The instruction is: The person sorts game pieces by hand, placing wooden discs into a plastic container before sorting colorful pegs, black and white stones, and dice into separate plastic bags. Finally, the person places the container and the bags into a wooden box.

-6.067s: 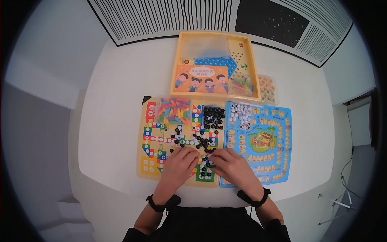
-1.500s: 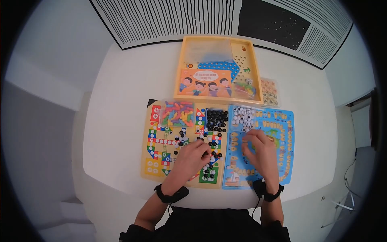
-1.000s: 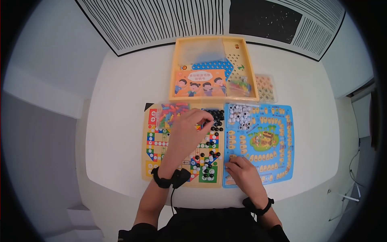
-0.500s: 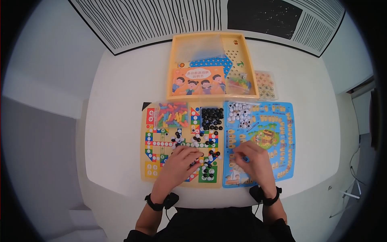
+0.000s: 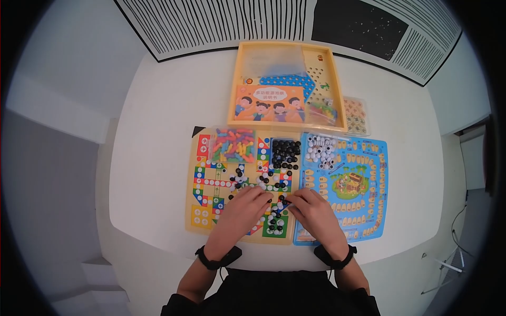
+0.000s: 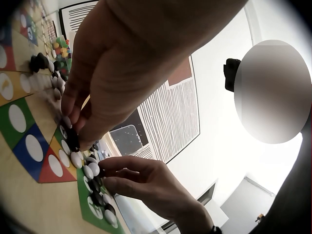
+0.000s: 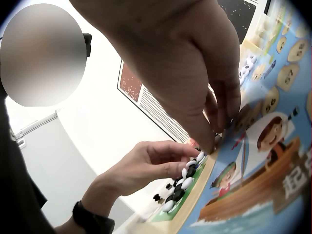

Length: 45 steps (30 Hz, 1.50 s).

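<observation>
In the head view, round black and white game pieces (image 5: 275,216) lie scattered over a colourful flying-chess board (image 5: 200,215). My left hand (image 5: 244,212) is low over the board's middle, its thumb and fingers pinching a black game piece (image 6: 72,139). Just to the right, my right hand (image 5: 315,213) reaches in from the blue board (image 5: 337,221), its fingertips together at a black piece (image 6: 101,170). Between the hands, a row of mixed pieces runs down the green corner, also visible in the right wrist view.
Behind the hands stand trays of coloured pegs (image 5: 233,145), black pieces (image 5: 285,153) and white pieces (image 5: 320,149). Farther back are a yellow wooden box (image 5: 341,100) with an orange booklet (image 5: 269,103) and a box of round discs (image 5: 356,116).
My left hand went up to the black pieces' tray, then came back down to the board. My right hand moved left from the blue board to the scattered pieces, which are fewer than before.
</observation>
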### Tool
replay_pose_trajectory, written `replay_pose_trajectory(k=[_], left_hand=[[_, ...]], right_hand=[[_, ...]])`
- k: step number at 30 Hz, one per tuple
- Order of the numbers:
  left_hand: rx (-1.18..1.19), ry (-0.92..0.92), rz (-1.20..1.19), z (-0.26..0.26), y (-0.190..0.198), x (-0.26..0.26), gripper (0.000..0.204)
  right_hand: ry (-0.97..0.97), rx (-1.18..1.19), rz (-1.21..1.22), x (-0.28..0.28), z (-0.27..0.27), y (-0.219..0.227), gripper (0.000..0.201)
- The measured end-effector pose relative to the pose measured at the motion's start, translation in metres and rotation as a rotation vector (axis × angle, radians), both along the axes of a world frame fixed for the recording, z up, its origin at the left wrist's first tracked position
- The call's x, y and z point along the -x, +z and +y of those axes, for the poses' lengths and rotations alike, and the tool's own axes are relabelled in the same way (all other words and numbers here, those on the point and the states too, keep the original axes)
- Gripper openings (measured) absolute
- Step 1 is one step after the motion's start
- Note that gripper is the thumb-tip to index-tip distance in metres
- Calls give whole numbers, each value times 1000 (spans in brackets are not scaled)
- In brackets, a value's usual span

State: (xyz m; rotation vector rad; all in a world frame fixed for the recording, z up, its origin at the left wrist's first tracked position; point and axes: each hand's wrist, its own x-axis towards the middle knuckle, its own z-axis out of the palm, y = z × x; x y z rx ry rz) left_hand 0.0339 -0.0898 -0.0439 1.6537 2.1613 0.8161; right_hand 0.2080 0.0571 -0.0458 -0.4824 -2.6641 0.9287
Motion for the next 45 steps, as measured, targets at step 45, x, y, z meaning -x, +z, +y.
replay_pose_trajectory(k=[45], left_hand=[[-50, 75, -11, -21, -2, 5, 30]], right_hand=[[123, -236, -102, 22, -20, 4, 15]])
